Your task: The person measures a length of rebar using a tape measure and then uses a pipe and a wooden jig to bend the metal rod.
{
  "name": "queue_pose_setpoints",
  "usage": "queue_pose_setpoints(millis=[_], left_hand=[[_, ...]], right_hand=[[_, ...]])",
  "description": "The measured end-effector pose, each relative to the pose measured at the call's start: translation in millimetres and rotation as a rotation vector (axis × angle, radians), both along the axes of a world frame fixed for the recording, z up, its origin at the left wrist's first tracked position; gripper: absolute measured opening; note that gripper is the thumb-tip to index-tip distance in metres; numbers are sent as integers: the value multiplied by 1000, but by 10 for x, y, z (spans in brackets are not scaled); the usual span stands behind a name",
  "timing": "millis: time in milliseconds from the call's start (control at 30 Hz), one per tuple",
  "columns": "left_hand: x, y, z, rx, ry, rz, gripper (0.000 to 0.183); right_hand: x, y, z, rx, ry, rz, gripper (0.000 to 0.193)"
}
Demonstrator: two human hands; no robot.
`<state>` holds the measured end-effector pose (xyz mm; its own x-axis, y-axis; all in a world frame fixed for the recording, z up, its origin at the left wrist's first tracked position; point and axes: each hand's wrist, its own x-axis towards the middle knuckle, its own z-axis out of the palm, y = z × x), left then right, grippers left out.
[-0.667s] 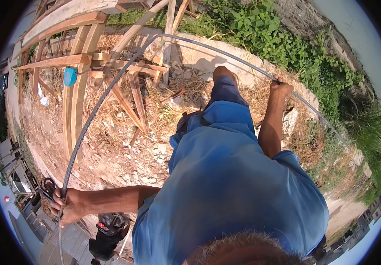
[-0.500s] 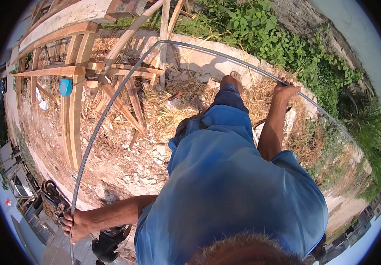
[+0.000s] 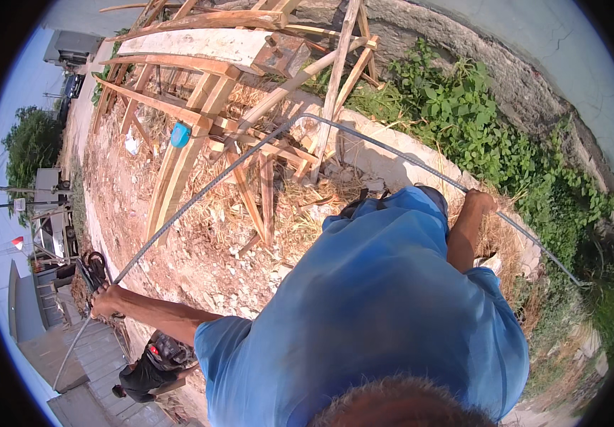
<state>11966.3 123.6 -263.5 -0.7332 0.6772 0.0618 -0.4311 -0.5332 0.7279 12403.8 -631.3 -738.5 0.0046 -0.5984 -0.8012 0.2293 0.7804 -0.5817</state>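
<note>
A long ribbed steel reinforcing bar crosses in front of me, bent at an angle near its middle. My left hand is closed round its left arm, with a thinner-looking stretch running on past the hand at lower left. On the other side, my right hand is wrapped round the right arm of the bar, its fingers partly hidden. The bar's right end reaches the green plants. Its bend passes in front of a rough timber frame, though I cannot tell whether they touch.
A blue rounded case hangs at the timber frame, near a white-faced beam. Leafy plants grow along a concrete wall at right. A person in black is at lower left beside a motorcycle. Stones and dry straw cover the ground.
The view has turned, and the bar's bend now appears further right and lower. Both hands keep their hold. My left arm is stretched out straighter, and the person in black shows more fully.
</note>
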Motion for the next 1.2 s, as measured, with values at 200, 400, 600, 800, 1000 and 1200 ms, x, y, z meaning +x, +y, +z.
queue_pose_setpoints(millis=[200,400,600,800,1000,1200], left_hand=[[7,-283,-744,-184,-96,-1,42],[-810,-245,-1095,-40,-170,-163,22],[-765,-308,-1235,77,-226,-388,35],[-622,-497,-1015,139,-265,-434,45],[-620,-397,-752,316,-312,-535,55],[-463,95,-700,291,-365,-461,58]], right_hand=[[43,-320,-241,164,-114,-162,50],[-224,-1093,-606,64,-213,-154,28],[-480,-1556,-228,-104,-331,-144,31],[-420,-1966,638,-249,-481,-109,55],[-227,-1973,1629,-460,-715,1,61],[37,-1313,2333,-397,-1020,158,64]])
